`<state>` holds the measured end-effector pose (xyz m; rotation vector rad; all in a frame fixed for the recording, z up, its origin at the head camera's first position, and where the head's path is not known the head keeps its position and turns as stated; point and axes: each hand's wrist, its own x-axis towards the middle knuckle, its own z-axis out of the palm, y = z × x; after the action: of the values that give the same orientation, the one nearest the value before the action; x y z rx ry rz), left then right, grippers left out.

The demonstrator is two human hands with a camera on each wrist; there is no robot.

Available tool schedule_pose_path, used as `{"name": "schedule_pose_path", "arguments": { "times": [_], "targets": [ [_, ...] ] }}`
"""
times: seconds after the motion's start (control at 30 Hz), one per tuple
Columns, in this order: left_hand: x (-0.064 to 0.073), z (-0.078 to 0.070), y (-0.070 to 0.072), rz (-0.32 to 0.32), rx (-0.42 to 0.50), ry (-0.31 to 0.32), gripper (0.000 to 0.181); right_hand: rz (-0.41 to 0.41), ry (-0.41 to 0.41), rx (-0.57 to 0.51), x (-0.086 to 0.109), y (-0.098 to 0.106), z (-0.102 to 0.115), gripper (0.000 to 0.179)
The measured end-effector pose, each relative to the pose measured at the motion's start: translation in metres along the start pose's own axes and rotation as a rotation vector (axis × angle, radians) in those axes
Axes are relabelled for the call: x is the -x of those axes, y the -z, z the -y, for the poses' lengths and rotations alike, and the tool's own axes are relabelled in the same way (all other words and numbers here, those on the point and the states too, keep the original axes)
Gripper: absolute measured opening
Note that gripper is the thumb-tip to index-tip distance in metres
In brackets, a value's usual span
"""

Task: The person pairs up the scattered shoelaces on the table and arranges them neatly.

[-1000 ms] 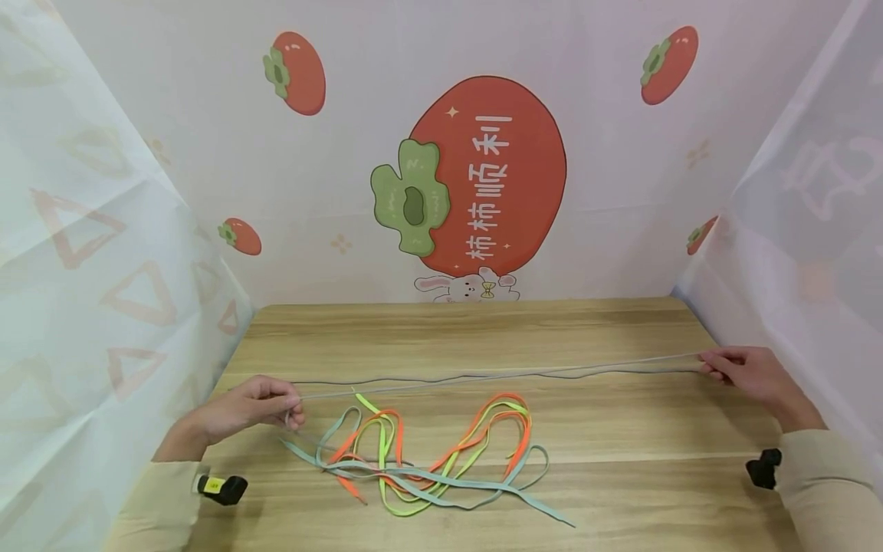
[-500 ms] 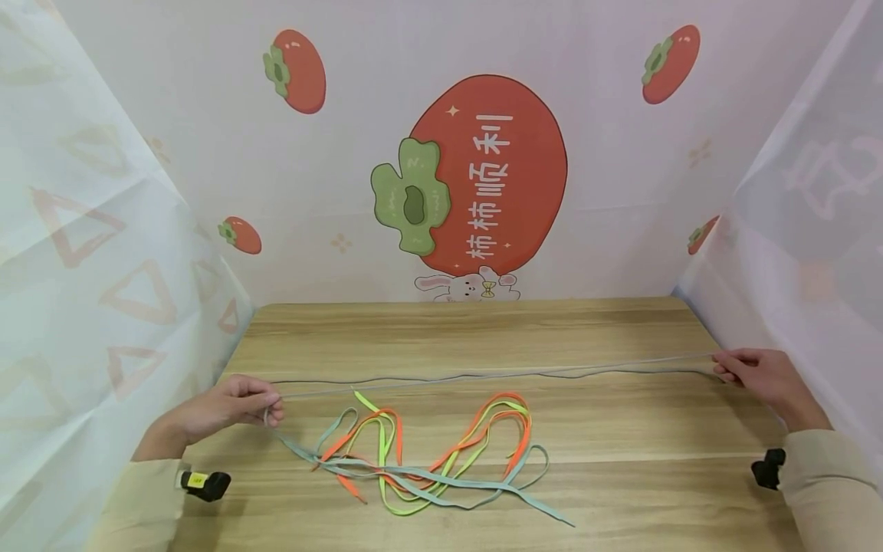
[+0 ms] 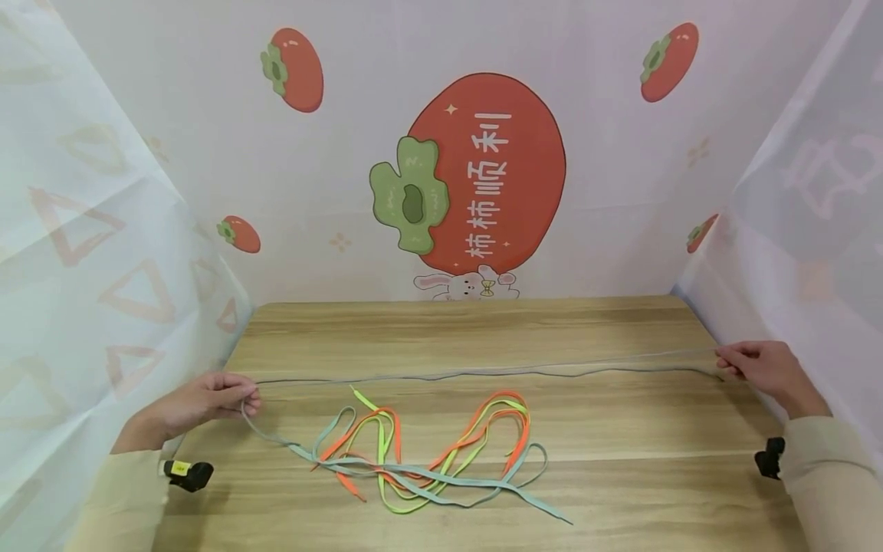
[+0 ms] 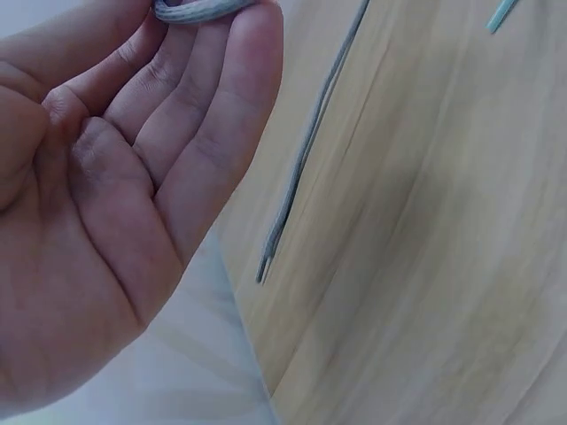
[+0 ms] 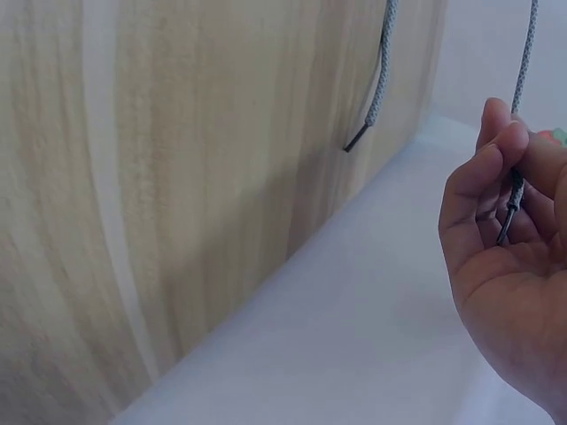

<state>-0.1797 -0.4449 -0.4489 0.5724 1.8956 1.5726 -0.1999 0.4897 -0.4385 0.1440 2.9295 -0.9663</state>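
A thin round grey shoelace (image 3: pixel 662 354) stretches across the table between the two hands. My left hand (image 3: pixel 210 397) pinches it at the table's left side, and its tail droops to the wood near the flat laces. At the right edge my right hand (image 3: pixel 762 373) pinches the other end; the right wrist view shows its dark tip (image 5: pixel 508 221) below the fingers. Just beneath the held lace, a second grey shoelace (image 3: pixel 586 372) lies along the table. Its dark-tipped right end (image 5: pixel 376 93) rests near the table edge. The left wrist view shows its other end (image 4: pixel 297 168).
Tangled flat shoelaces lie front and centre on the wooden table (image 3: pixel 621 491): light blue (image 3: pixel 469 483), orange (image 3: pixel 398 437) and yellow-green (image 3: pixel 383 452). White printed cloth (image 3: pixel 607 245) stands behind the table and at both sides.
My left hand has moved left along the table, and the lace's tail now trails from it to the wood. The right hand has shifted slightly right. The held lace has come nearer the lying one.
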Motion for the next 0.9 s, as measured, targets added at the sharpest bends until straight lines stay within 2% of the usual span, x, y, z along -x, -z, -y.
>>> {"name": "schedule_pose_path", "arguments": {
  "times": [0.23, 0.5, 0.7, 0.9],
  "targets": [
    [0.007, 0.000, 0.017, -0.061, 0.010, 0.070, 0.037, 0.015, -0.029, 0.016, -0.005, 0.009, 0.002, 0.058],
    [0.010, -0.004, 0.029, -0.109, -0.009, 0.112, 0.037, 0.028, -0.048, 0.011, -0.006, 0.014, 0.001, 0.059],
    [0.007, -0.008, 0.033, -0.165, -0.101, 0.131, 0.037, 0.030, -0.066, 0.001, -0.007, 0.016, -0.002, 0.059],
    [0.002, -0.014, 0.036, -0.263, -0.255, 0.211, 0.045, 0.017, -0.077, -0.008, -0.011, 0.014, -0.003, 0.057]
  ]
}}
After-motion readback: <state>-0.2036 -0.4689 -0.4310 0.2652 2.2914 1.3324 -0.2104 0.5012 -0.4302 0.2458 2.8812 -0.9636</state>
